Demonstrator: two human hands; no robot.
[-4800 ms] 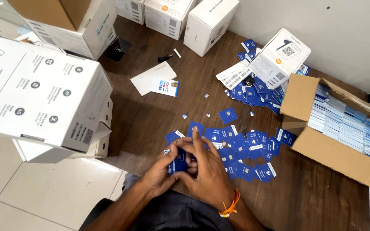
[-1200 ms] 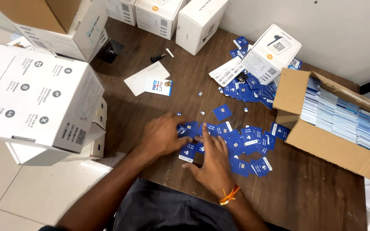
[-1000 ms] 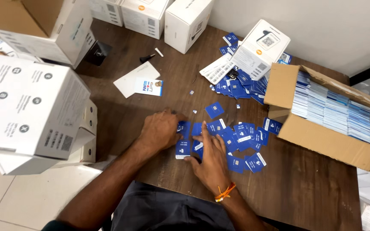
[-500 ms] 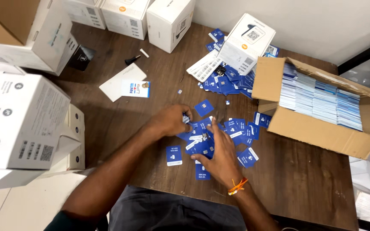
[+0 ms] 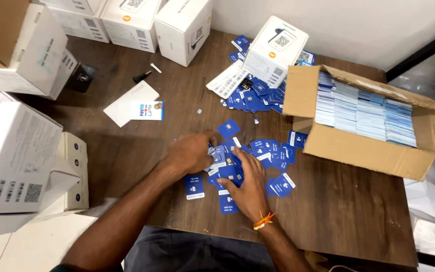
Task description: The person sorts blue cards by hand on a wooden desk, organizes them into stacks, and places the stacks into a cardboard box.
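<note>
Several small blue cards (image 5: 273, 153) lie scattered on the brown wooden table (image 5: 348, 211) in front of me. My left hand (image 5: 191, 152) rests palm down on the left side of this spread, fingers curled over a few cards. My right hand (image 5: 245, 182), with an orange thread at the wrist, lies flat on cards just right of it. The two hands almost touch. One blue card (image 5: 194, 187) lies alone below my left hand, another (image 5: 228, 128) above the spread.
An open cardboard box (image 5: 368, 151) packed with rows of blue and white cards stands at right. A second pile of blue cards (image 5: 252, 98) lies under a white carton (image 5: 275, 50). White boxes (image 5: 11, 161) crowd the left and back. A white sheet (image 5: 132, 103) lies left of centre.
The camera has swung left and nearer. Both hands stayed on the card spread, pressing and drawing cards together; earlier they held a small stack close to my body.
</note>
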